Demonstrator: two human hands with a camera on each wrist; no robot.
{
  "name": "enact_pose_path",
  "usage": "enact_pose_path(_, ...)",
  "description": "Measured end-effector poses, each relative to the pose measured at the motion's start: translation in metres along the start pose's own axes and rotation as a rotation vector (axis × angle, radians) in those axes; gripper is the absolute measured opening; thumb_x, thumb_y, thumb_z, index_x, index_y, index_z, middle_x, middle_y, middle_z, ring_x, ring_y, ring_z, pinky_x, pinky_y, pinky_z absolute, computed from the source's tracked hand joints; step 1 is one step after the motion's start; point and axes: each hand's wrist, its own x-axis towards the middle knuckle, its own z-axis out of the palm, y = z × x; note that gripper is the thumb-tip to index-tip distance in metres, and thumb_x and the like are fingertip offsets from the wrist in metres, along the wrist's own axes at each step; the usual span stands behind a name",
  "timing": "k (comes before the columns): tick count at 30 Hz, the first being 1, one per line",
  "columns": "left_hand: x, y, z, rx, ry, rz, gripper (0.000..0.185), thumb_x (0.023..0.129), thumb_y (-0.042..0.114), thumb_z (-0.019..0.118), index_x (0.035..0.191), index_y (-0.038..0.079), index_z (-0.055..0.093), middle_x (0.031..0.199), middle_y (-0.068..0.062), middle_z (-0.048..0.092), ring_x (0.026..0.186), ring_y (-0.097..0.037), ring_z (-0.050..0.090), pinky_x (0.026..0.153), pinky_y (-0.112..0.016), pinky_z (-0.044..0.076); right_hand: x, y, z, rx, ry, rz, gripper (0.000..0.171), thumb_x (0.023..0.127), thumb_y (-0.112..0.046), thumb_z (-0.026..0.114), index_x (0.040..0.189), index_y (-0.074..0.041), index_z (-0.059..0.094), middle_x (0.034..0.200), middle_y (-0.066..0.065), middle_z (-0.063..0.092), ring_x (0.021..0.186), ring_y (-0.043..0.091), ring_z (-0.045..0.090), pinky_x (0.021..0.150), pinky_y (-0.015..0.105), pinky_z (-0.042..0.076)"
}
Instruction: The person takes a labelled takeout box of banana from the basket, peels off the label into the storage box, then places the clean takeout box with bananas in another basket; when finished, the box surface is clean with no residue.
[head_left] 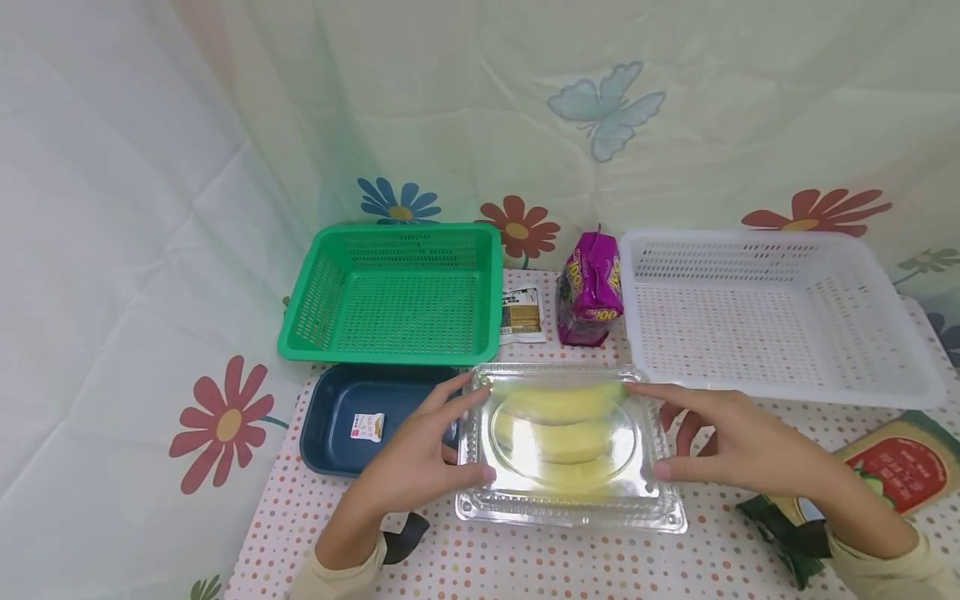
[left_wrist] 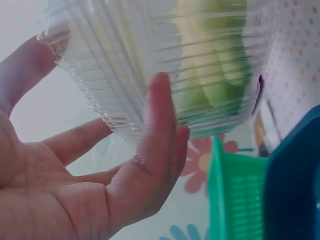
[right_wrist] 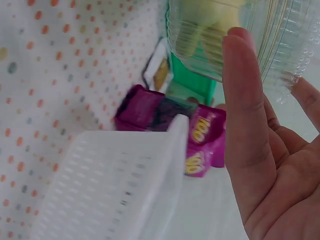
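Between the left hand (head_left: 416, 458) and right hand (head_left: 731, 446), fingers straight, sits the touched clear banana box (head_left: 566, 446).

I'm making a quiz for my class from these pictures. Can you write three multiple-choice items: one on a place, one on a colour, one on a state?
1. Where is the purple snack bag?
A. between the green basket and the white basket
B. inside the dark blue tray
C. under the clear box

2. What colour are the bananas?
A. brown
B. yellow
C. red

3. How is the clear box?
A. lid off
B. crushed
C. closed, with the left hand and right hand on its sides

Answers: 1 A, the bag stands between the baskets; 2 B, yellow shows through the lid; 3 C, fingers touch both sides.
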Motion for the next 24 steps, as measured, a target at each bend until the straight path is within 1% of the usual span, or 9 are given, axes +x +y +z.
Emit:
enact_pose_path(2, -0.003, 0.002, -0.004, -0.012, 0.025, 0.027, 0.088, 0.082, 0.03, 0.087, 0.157, 0.032, 0.041, 0.169, 0.013, 0.017, 0.114, -0.016, 0.061, 0.079, -0.027, 0.059, 0.002, -0.003, -0.004, 0.0, 0.016, -0.015, 0.08, 0.08, -0.034, 0.088, 0.15, -0.029, 0.05, 0.096, -0.008, 0.063, 0.074, -0.001, 0.062, 0.06, 0.023, 0.057)
enact_pose_path(4, -0.005, 0.004, -0.007, -0.026, 0.048, 0.062, 0.088, 0.081, 0.032, 0.088, 0.156, 0.032, 0.041, 0.168, 0.013, 0.018, 0.128, -0.018, 0.053, 0.081, -0.028, 0.059, 0.004, -0.006, -0.009, -0.003, 0.031, -0.029, 0.08, 0.081, -0.033, 0.088, 0.151, -0.029, 0.05, 0.097, -0.008, 0.063, 0.076, -0.001, 0.063, 0.059, 0.023, 0.057)
enact_pose_path(6, -0.006, 0.005, -0.01, -0.044, 0.071, 0.097, 0.086, 0.083, 0.032, 0.087, 0.156, 0.032, 0.042, 0.168, 0.013, 0.019, 0.135, -0.02, 0.047, 0.081, -0.029, 0.059, 0.006, -0.009, -0.014, -0.003, 0.045, -0.05, 0.08, 0.081, -0.03, 0.088, 0.151, -0.028, 0.049, 0.098, -0.007, 0.062, 0.077, 0.0, 0.063, 0.059, 0.023, 0.058)
enact_pose_path(8, -0.006, 0.005, -0.013, -0.054, 0.099, 0.116, 0.082, 0.085, 0.03, 0.085, 0.155, 0.031, 0.043, 0.168, 0.013, 0.02, 0.135, -0.021, 0.046, 0.081, -0.03, 0.059, 0.01, -0.011, -0.018, 0.007, 0.061, -0.08, 0.081, 0.082, -0.025, 0.088, 0.153, -0.026, 0.048, 0.1, -0.006, 0.062, 0.078, 0.001, 0.065, 0.059, 0.023, 0.058)
enact_pose_path(11, -0.004, 0.005, -0.018, -0.053, 0.152, 0.124, 0.076, 0.087, 0.027, 0.082, 0.154, 0.03, 0.046, 0.167, 0.012, 0.023, 0.132, -0.021, 0.046, 0.082, -0.03, 0.059, 0.017, -0.014, -0.021, 0.023, 0.073, -0.108, 0.083, 0.083, -0.019, 0.087, 0.154, -0.024, 0.045, 0.104, -0.002, 0.062, 0.078, 0.003, 0.066, 0.06, 0.024, 0.059)
enact_pose_path(16, -0.001, 0.005, -0.03, -0.032, 0.233, 0.123, 0.069, 0.091, 0.025, 0.079, 0.152, 0.028, 0.048, 0.167, 0.01, 0.026, 0.128, -0.024, 0.048, 0.085, -0.032, 0.059, 0.035, -0.02, -0.023, 0.07, 0.065, -0.098, 0.083, 0.086, -0.018, 0.084, 0.157, -0.026, 0.041, 0.108, 0.004, 0.062, 0.076, 0.005, 0.069, 0.061, 0.027, 0.06)
enact_pose_path(21, 0.004, 0.001, -0.045, -0.05, 0.298, 0.111, 0.069, 0.093, 0.022, 0.077, 0.154, 0.03, 0.046, 0.166, 0.013, 0.028, 0.13, -0.026, 0.049, 0.089, -0.036, 0.058, 0.058, -0.031, -0.021, 0.226, 0.013, -0.044, 0.083, 0.091, -0.018, 0.078, 0.16, -0.032, 0.034, 0.115, 0.014, 0.053, 0.077, 0.012, 0.074, 0.058, 0.032, 0.061)
enact_pose_path(24, 0.007, -0.003, -0.055, -0.077, 0.329, 0.101, 0.069, 0.093, 0.02, 0.076, 0.155, 0.03, 0.045, 0.165, 0.015, 0.029, 0.134, -0.027, 0.049, 0.091, -0.034, 0.058, 0.072, -0.038, -0.02, 0.308, -0.008, -0.012, 0.083, 0.093, -0.018, 0.076, 0.16, -0.035, 0.031, 0.119, 0.018, 0.048, 0.079, 0.015, 0.075, 0.057, 0.034, 0.062)
